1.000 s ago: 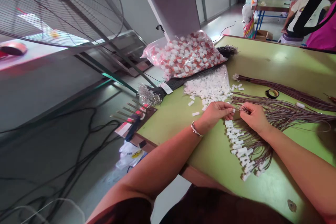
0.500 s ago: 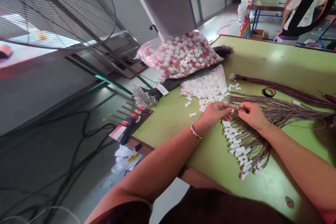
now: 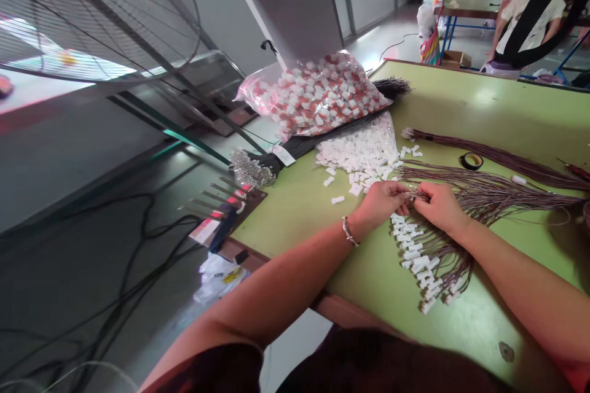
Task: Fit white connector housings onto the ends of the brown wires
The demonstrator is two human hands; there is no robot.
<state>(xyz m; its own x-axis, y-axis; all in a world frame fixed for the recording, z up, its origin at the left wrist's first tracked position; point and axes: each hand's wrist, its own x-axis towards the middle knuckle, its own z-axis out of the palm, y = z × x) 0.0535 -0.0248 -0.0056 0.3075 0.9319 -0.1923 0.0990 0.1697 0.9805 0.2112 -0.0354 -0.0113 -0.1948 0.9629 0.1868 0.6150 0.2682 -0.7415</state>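
Note:
My left hand (image 3: pixel 383 201), with a bracelet at the wrist, is closed at the near side of a pile of white connectors (image 3: pixel 359 150); its fingertips meet the wire ends, and what they pinch is too small to make out. My right hand (image 3: pixel 437 204) is closed on thin brown wires (image 3: pixel 488 187) right beside it. Below both hands, a slanting row of white connectors (image 3: pixel 418 261) sits on the ends of brown wires on the green table (image 3: pixel 369 295).
A clear bag of white and orange parts (image 3: pixel 322 98) lies on black wires (image 3: pixel 304 144) behind the pile. Farther right are a tied brown bundle (image 3: pixel 498 156) and a tape roll (image 3: pixel 472 161). A fan (image 3: pixel 101 18) stands at left; a person (image 3: pixel 525 24) is in the background.
My hands have drawn closer together at the wire ends. The white piece seen earlier at my left fingertips no longer shows. The view has shifted slightly.

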